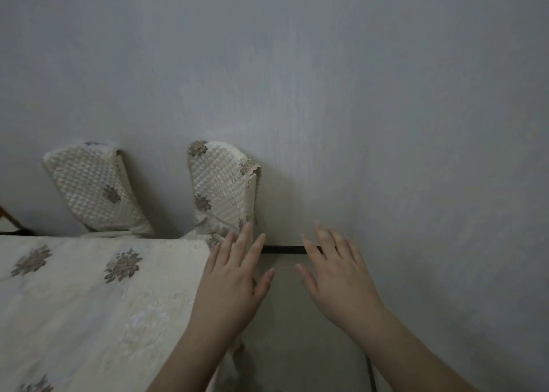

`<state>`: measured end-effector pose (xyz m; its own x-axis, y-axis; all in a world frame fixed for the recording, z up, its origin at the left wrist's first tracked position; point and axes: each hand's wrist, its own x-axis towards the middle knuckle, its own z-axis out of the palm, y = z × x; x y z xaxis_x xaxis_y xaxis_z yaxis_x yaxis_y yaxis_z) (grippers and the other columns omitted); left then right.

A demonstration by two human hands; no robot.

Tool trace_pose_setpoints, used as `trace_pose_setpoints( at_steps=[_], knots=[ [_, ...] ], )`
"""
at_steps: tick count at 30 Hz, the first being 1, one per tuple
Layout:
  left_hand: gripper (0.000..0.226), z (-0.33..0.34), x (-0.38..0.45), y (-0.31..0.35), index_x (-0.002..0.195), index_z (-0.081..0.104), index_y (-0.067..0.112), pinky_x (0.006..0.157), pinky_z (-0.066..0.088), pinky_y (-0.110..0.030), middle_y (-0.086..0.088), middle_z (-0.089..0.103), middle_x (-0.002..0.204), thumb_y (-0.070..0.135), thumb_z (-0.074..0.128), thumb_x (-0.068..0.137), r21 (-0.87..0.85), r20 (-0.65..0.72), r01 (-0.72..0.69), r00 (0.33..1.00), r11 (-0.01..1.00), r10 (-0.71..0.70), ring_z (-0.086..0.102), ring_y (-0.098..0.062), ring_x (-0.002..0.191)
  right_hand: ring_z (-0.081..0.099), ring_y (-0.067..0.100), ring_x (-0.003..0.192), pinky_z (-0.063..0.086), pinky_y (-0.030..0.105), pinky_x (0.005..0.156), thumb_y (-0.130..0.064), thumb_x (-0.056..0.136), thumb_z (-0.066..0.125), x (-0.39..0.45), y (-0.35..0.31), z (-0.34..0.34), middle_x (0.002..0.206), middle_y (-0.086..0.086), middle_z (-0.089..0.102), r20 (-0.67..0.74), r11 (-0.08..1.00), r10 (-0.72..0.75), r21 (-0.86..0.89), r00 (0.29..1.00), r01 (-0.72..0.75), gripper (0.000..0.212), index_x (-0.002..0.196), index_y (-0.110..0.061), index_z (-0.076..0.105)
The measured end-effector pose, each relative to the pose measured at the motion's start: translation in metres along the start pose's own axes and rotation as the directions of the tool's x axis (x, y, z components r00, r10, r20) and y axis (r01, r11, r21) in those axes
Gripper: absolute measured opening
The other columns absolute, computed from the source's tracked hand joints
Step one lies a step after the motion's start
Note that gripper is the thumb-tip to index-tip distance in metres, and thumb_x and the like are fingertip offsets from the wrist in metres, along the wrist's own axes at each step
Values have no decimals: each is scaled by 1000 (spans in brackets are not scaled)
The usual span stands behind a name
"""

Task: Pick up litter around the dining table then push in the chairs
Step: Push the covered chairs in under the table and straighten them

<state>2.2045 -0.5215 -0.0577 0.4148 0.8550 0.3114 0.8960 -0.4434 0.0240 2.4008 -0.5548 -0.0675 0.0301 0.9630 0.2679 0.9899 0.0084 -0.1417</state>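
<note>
- Both hands hang out in front, palms down — the left hand point(234, 276) over the right-hand edge of the dining table point(89, 296), the right hand point(335, 270) past that edge, above the floor by the wall point(386, 109).
- Fingers on each are straight and spread, gripping nothing; whether the left ones touch the cloth I cannot tell.
- Judged from that pose, they look readied to reach, not to carry.
- Beyond the left fingertips, two quilted chair backs — the nearer chair point(221, 184) and the farther chair point(95, 186) — stand at the table's far edge, tucked close against the wall.
- No litter shows, and no bin or bag to hold any.
</note>
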Motion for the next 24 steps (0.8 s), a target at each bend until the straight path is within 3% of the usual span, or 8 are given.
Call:
trace_pose_setpoints(
  at_steps=[7, 10, 17, 24],
  knots=[
    [61, 45, 81, -42, 142, 43, 22, 110, 27, -51, -8, 33, 153, 55, 34, 91, -27, -57, 1, 998, 1000, -2, 31, -31, 140, 46, 34, 130, 35, 50, 108, -49, 92, 33, 90, 3, 32, 144, 12, 47, 0, 994, -88, -59, 996, 88, 58, 137, -18, 51],
    [62, 60, 115, -59, 144, 41, 24, 110, 24, -51, -8, 33, 153, 55, 35, 91, -26, -57, 3, 998, 1000, -5, 30, -30, 140, 45, 32, 131, 25, 47, 107, -48, 91, 34, 131, 4, 45, 144, 12, 47, 10, 993, -101, -64, 995, 102, 57, 136, -18, 51],
    [64, 97, 179, -104, 148, 31, 26, 114, 22, -51, -4, 16, 159, 59, 25, 94, -13, 10, 56, 998, 998, -56, 13, -28, 146, 44, 29, 133, 23, 46, 108, -48, 91, 34, 204, 1, 79, 144, 12, 47, 62, 994, -99, -39, 993, 102, 56, 134, -18, 53],
    [63, 135, 244, -129, 146, 37, 22, 108, 34, -48, -5, 30, 155, 55, 29, 93, 27, 47, 107, 993, 994, -108, 29, -25, 142, 40, 28, 135, 23, 47, 109, -48, 92, 32, 292, 23, 114, 146, 10, 44, 74, 990, -140, -11, 987, 141, 57, 138, -20, 49]
  ],
)
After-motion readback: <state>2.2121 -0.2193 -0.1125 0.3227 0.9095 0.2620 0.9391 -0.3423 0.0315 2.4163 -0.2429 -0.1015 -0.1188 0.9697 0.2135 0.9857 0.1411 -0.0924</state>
